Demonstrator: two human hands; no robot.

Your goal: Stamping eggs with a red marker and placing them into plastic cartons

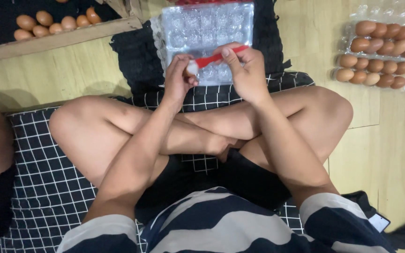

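Item: red strip (219, 58), thin, flat and narrow (a label or tape, material uncertain), pinched at one end by the fingers of the right hand (245, 70) and at the other by the left hand (178, 77), which is also curled closed around a small whitish rounded thing (192, 68), largely hidden. The strip spans the gap between both hands, just above an empty clear plastic egg tray (198, 23), glossy and dimpled, lying on a black cloth (134, 56).

Surroundings: packed clear trays of brown eggs (378, 54), smooth and oval, on pale wood flooring (390, 140) at right; loose brown eggs (52, 23) in a wooden-edged crate (62, 40) at upper left; black grid-patterned mat (43, 187) beneath crossed legs.
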